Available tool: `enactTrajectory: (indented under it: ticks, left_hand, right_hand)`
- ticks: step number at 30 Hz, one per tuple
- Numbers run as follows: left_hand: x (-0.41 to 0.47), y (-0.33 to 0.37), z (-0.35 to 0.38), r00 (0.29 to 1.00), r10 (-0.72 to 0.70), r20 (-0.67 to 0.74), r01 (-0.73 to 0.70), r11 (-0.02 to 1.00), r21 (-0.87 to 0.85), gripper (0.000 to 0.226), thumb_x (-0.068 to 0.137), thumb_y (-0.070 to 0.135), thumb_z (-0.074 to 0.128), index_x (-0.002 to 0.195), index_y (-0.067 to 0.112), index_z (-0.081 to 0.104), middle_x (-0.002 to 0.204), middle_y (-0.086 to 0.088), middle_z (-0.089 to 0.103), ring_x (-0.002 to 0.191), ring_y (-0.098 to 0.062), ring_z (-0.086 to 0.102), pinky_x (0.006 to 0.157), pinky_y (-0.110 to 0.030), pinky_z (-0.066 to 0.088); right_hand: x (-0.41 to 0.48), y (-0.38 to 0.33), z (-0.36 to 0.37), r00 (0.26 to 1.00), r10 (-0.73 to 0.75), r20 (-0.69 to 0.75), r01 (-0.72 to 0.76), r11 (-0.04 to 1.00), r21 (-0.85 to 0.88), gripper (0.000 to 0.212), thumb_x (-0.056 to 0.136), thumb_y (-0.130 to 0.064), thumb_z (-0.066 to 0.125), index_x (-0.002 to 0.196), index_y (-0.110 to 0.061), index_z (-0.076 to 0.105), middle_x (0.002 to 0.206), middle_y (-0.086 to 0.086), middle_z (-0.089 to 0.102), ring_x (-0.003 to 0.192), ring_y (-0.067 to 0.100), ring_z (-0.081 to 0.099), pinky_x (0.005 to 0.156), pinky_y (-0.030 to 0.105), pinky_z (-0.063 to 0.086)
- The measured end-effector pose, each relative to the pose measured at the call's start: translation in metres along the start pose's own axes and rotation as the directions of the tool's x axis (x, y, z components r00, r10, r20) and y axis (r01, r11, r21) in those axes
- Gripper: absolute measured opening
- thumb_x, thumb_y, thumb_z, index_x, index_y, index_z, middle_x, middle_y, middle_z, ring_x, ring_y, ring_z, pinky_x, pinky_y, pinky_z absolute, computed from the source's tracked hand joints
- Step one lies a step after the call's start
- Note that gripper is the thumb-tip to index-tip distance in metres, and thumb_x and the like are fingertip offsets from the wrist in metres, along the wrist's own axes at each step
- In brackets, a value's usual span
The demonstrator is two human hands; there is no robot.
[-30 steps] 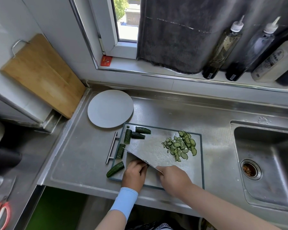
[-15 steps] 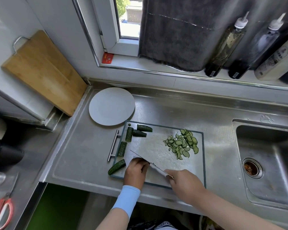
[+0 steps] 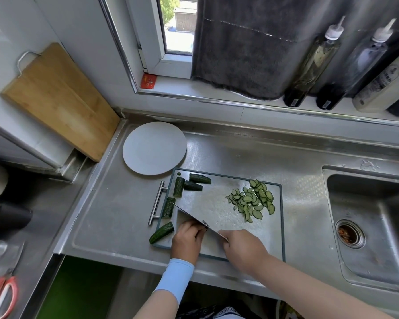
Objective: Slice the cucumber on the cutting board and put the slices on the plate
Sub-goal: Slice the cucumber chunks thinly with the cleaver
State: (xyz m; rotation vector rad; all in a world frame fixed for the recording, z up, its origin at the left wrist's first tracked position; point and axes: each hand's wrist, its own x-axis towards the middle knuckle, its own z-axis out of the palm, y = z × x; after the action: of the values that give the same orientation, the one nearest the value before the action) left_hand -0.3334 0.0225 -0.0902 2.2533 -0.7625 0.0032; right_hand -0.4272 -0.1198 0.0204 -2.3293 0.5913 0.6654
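Observation:
A steel cutting board [image 3: 219, 204] lies on the counter. On its right part sits a pile of thin cucumber slices [image 3: 251, 200]. Several dark green cucumber chunks [image 3: 179, 186] lie along its left edge, and one chunk [image 3: 161, 232] hangs over the near left corner. My right hand [image 3: 242, 247] grips the handle of a cleaver [image 3: 191, 217], whose blade slants across the board's near left part. My left hand [image 3: 188, 238] has its fingers curled against the blade's left face; the cucumber piece under them is hidden. The round white plate [image 3: 154, 147] stands bare behind the board.
A sink [image 3: 366, 226] with an open drain lies to the right. A wooden board [image 3: 55, 100] leans in the left corner. Bottles [image 3: 309, 65] stand on the window ledge. Red-handled scissors [image 3: 2, 295] lie at the far left.
The cleaver and my right hand shifted slightly right and then back left beside my left hand. The slice pile and chunks have not moved.

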Motion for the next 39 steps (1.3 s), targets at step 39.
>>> enactTrajectory:
  ticks: [39]
  left_hand:
    - [-0.004,-0.004,-0.001,1.0,0.031,-0.004,-0.031,0.999,-0.009,0.02,0.068,0.001,0.083,0.083,0.011,0.075,0.09,-0.001,0.068,0.089,-0.011,0.059,0.084,-0.012,0.044]
  right_hand:
    - [0.006,-0.004,-0.002,1.0,-0.021,0.021,0.021,0.999,-0.028,0.033,0.096,-0.019,0.039,0.066,-0.035,0.039,0.065,-0.006,0.05,0.069,0.024,0.049,0.054,0.027,0.035]
